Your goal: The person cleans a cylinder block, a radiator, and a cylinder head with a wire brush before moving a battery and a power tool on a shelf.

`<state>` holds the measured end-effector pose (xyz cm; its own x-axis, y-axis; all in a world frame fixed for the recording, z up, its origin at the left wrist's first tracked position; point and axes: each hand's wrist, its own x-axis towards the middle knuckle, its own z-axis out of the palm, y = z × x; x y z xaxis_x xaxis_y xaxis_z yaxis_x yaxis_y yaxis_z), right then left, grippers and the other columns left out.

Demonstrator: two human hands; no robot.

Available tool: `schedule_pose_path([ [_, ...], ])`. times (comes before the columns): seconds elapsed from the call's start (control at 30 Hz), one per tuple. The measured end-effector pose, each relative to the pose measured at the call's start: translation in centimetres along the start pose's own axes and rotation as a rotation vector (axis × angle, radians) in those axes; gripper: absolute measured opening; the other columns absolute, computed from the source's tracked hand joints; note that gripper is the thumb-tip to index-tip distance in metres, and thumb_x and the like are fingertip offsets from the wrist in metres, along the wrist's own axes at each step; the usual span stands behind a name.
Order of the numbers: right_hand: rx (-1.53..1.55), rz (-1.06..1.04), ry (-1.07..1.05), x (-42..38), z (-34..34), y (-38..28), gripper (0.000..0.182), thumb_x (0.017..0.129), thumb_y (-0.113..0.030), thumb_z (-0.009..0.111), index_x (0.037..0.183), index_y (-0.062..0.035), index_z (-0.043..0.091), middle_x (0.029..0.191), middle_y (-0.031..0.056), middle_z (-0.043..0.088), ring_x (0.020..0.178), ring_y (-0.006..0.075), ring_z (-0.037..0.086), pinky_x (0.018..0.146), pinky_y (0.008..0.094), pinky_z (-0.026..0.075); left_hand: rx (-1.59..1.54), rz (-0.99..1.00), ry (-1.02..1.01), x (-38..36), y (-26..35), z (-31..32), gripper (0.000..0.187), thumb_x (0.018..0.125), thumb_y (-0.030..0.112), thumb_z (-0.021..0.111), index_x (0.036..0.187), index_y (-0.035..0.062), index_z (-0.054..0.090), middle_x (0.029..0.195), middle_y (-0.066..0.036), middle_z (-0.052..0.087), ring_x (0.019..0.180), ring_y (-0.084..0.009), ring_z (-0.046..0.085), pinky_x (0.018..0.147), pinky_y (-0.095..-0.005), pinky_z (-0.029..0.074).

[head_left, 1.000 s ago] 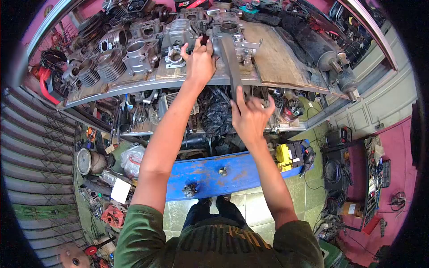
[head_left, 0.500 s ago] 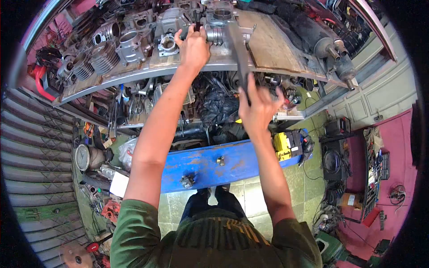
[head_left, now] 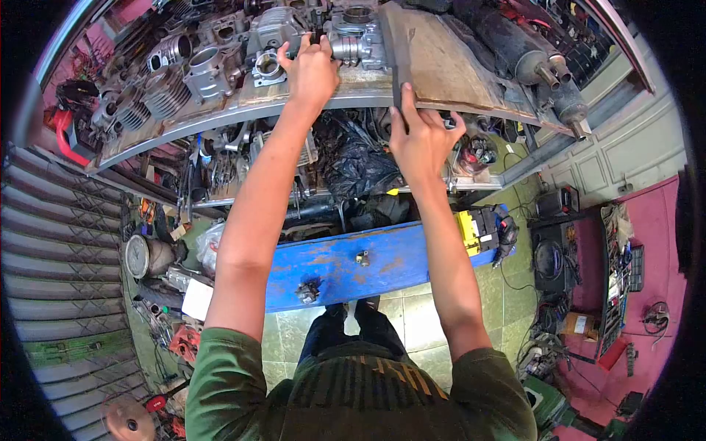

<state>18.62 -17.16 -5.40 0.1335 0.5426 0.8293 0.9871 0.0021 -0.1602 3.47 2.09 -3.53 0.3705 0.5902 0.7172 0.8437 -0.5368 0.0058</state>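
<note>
Over the upper shelf [head_left: 360, 95], my left hand [head_left: 312, 73] pinches a small dark part whose shape is mostly hidden by the fingers. A grey metal engine casing [head_left: 360, 44] stands just right of it, and a ring-shaped metal part [head_left: 267, 65] lies to its left. My right hand [head_left: 424, 147] is at the front edge of the shelf, fingers closed on the lower end of a long dark bar [head_left: 398, 55]. The bar points away from me, between the casing and a wooden board [head_left: 441, 62].
Metal cylinders [head_left: 168, 92] crowd the shelf's left, and mufflers [head_left: 526, 62] lie at its right. Below is a blue bench [head_left: 338, 257] with two small metal parts [head_left: 309, 290] and a yellow and black box [head_left: 478, 231]. A black plastic bag [head_left: 357, 162] hangs under the shelf.
The long bar was blurred and tilted over the casing; now it is sharper and sits further right, beside the board. My left hand has shifted slightly left in view. My right hand is steadier.
</note>
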Motion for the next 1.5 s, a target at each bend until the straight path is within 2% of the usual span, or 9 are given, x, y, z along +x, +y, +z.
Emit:
schedule_pose_path([
  [0.23,0.057,0.048,0.102,-0.8,-2.4,0.5,0.053,0.084,-0.021,0.079,0.136,-0.0142,0.068,0.066,0.0032,0.065,0.074,0.02,0.064,0.099,0.0492,0.033,-0.009,-0.018,-0.018,0.1,-0.1,0.3,0.049,0.086,0.021,0.078,0.131,0.0034,0.067,0.105,-0.01,0.074,0.136,-0.0284,0.056,0.111,-0.062,0.018],
  [0.27,0.021,0.087,0.052,1.2,-3.1,0.1,0.044,0.087,-0.021,0.078,0.131,-0.0149,0.072,0.074,0.0055,0.068,0.075,0.0213,0.065,0.098,0.0462,0.034,-0.006,-0.015,-0.007,0.1,-0.1,0.3,0.05,0.086,0.022,0.078,0.13,0.0017,0.067,0.106,-0.011,0.075,0.136,-0.029,0.056,0.111,-0.0618,0.019],
  [0.4,-0.095,0.031,-0.008,0.2,-0.8,1.6,0.047,0.086,-0.022,0.078,0.132,-0.0132,0.069,0.067,0.003,0.065,0.071,0.022,0.063,0.098,0.0494,0.033,-0.033,-0.017,-0.013,0.1,0.2,0.0,0.05,0.086,0.021,0.077,0.13,-0.0004,0.066,0.11,-0.012,0.074,0.136,-0.0302,0.055,0.112,-0.0612,0.019],
  [0.53,0.153,0.104,0.047,-4.0,-1.3,0.2,0.047,0.085,-0.023,0.079,0.131,-0.0133,0.072,0.066,0.0017,0.063,0.071,0.0182,0.062,0.099,0.0479,0.033,-0.038,-0.045,-0.016,0.2,0.0,0.3,0.051,0.087,0.019,0.077,0.133,0.0016,0.064,0.111,-0.011,0.073,0.138,-0.0299,0.054,0.111,-0.062,0.019],
  [1.07,-0.007,0.112,0.039,-1.2,-0.9,1.3,0.044,0.089,-0.022,0.077,0.132,-0.0141,0.071,0.069,0.0037,0.066,0.073,0.0188,0.065,0.095,0.0444,0.035,-0.026,-0.015,-0.045,0.4,0.1,-0.7,0.054,0.085,0.02,0.078,0.133,-0.0004,0.064,0.107,-0.011,0.073,0.134,-0.03,0.057,0.111,-0.0622,0.022],
  [1.17,0.078,0.095,-0.021,-3.9,-1.9,0.6,0.044,0.089,-0.021,0.077,0.132,-0.0142,0.071,0.069,0.0035,0.067,0.074,0.0189,0.065,0.096,0.0433,0.035,0.02,0.039,-0.113,1.3,-0.3,-2.2,0.048,0.088,0.025,0.076,0.131,0.0045,0.066,0.116,-0.013,0.073,0.132,-0.0302,0.058,0.11,-0.063,0.021],
  [1.23,0.14,0.141,-0.038,-3.8,-2.6,0.3,0.044,0.089,-0.021,0.077,0.132,-0.0143,0.071,0.072,0.0047,0.068,0.076,0.0196,0.066,0.097,0.0429,0.035,-0.012,-0.011,-0.375,2.8,-0.2,-4.6,0.044,0.09,0.034,0.074,0.126,0.0072,0.071,0.117,-0.015,0.072,0.13,-0.0291,0.059,0.11,-0.0638,0.021],
  [1.43,0.212,0.223,-0.036,-2.4,-3.5,0.5,0.04,0.089,-0.02,0.076,0.129,-0.0139,0.074,0.078,0.0076,0.071,0.084,0.0209,0.068,0.1,0.0424,0.035,-0.021,0.093,-0.359,6.2,-0.7,-6.2,0.048,0.083,0.046,0.08,0.115,0.0098,0.076,0.109,-0.016,0.074,0.116,-0.0317,0.066,0.11,-0.0631,0.022],
  [1.5,0.21,0.228,-0.039,-2.6,-3.5,0.7,0.039,0.09,-0.02,0.076,0.128,-0.0135,0.074,0.079,0.0076,0.071,0.084,0.0208,0.068,0.101,0.0422,0.034,-0.077,0.029,-0.503,7.3,-0.6,-5.8,0.042,0.081,0.046,0.083,0.097,0.0074,0.078,0.103,-0.013,0.076,0.115,-0.0298,0.067,0.111,-0.0624,0.023],
])
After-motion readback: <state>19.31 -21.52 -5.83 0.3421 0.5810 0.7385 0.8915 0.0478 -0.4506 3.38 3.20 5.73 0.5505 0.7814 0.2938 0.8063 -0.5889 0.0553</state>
